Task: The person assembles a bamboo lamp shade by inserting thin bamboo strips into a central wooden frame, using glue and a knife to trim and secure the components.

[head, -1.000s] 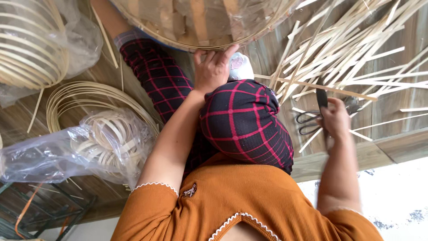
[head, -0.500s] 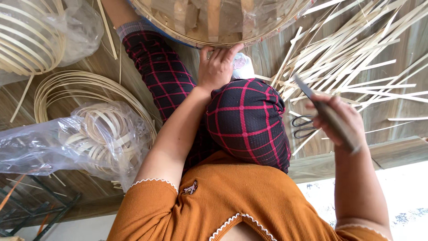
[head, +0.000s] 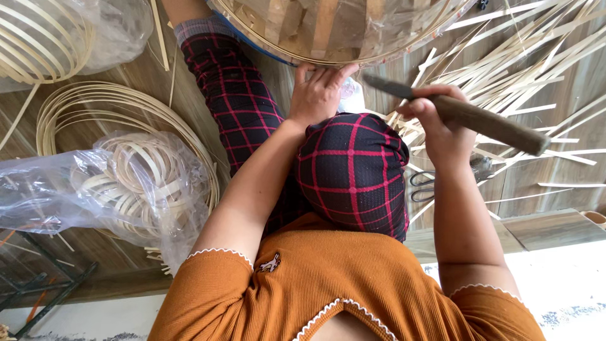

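Knife work at the basket rim

Basket sits at the top centre of the frame, its woven wall wrapped in clear plastic, resting above our knee in the checked trousers. Our left hand lies flat against the lower rim, fingers spread and touching it, gripping nothing. Our right hand, right of centre, is closed around the wooden handle of a knife; the dark blade points left toward the rim, just beside the left fingers.

We judge the step to be trimming or prying at the rim. To do it well, we should keep the left fingers off the blade's line, brace the basket firmly on the knee, and work the blade in short, shallow strokes away from that hand.

Loose strips fan across the upper right. Scissors lie on the floor below the knife. 2 bundles of coiled hoops in plastic occupy the left side.
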